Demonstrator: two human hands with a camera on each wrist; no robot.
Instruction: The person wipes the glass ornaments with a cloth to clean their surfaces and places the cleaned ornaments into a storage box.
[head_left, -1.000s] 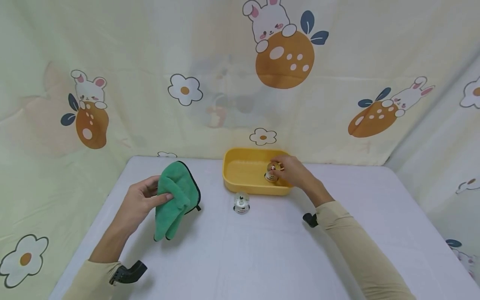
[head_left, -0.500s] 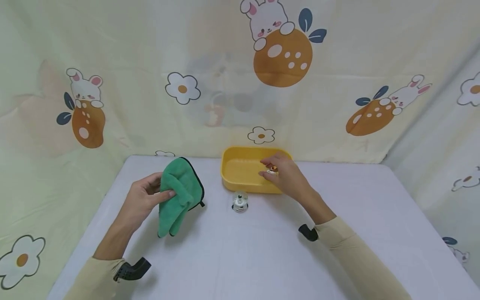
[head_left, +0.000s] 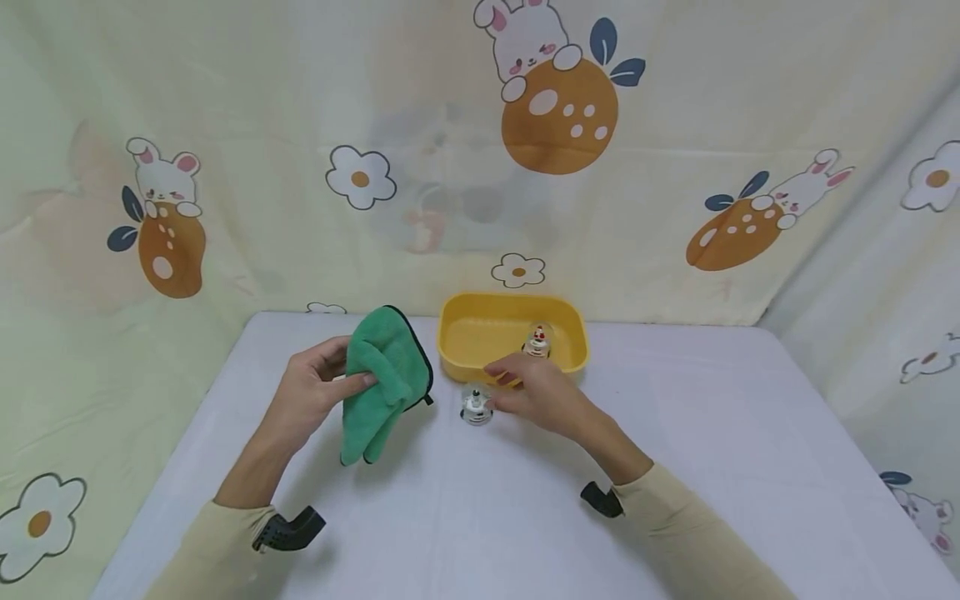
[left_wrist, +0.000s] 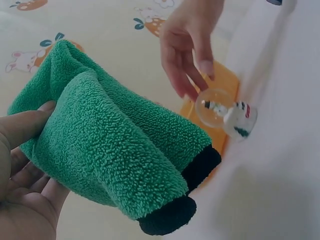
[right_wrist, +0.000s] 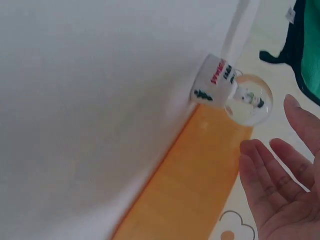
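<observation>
My left hand pinches a folded green towelling cloth with black edging, held up over the table left of the yellow tray. In front of the tray stands a small snow globe with a snowman inside and a white base. Close beside that globe is my right hand, thumb and fingers spread apart with nothing between them. From the right wrist view, its fingertips lie just off the glass ball. Inside the tray, at the right, sits a second snow globe with a red Santa-like figure.
The yellow tray stands at the back of the white-covered table, close to a curtain printed with rabbits and flowers. Black wrist mounts jut out from both sleeves.
My right hand has let go of the Santa globe in the tray and come forward and left to the snowman globe. My left hand has shifted right with the cloth.
</observation>
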